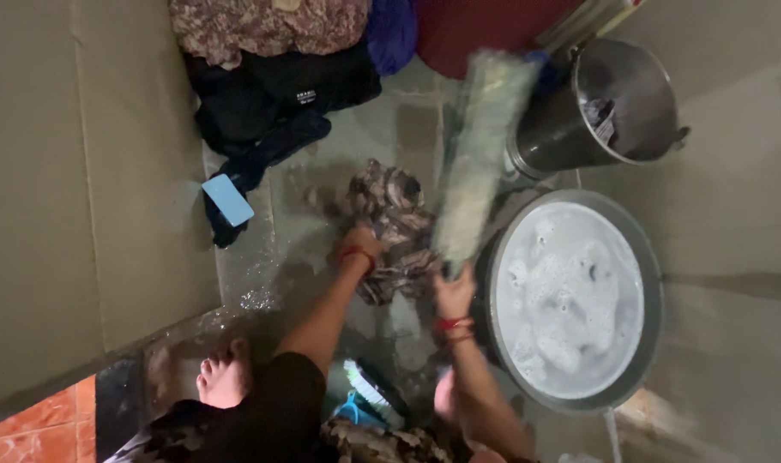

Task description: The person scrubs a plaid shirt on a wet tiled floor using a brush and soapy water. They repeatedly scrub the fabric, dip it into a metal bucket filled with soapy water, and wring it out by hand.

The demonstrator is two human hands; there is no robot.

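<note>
Green bat [479,154] upright-tilted in right hand [453,293], left hand [358,244] pressing cloth [396,225]

The cloth [390,227] lies on the floor [322,171], basin [652,283] to its right, bucket [613,103] apparently beyond.

Brown-patterned cloth [390,219], pale-green bat [479,146], blue soap [228,200], red wristbands.

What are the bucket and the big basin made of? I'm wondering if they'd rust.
The bucket looks like bare polished metal, probably steel: grey, with mirror-like reflections on its wall. The basin has a dull grey metal-looking rim; foam hides its inside, so that is less certain.
</note>
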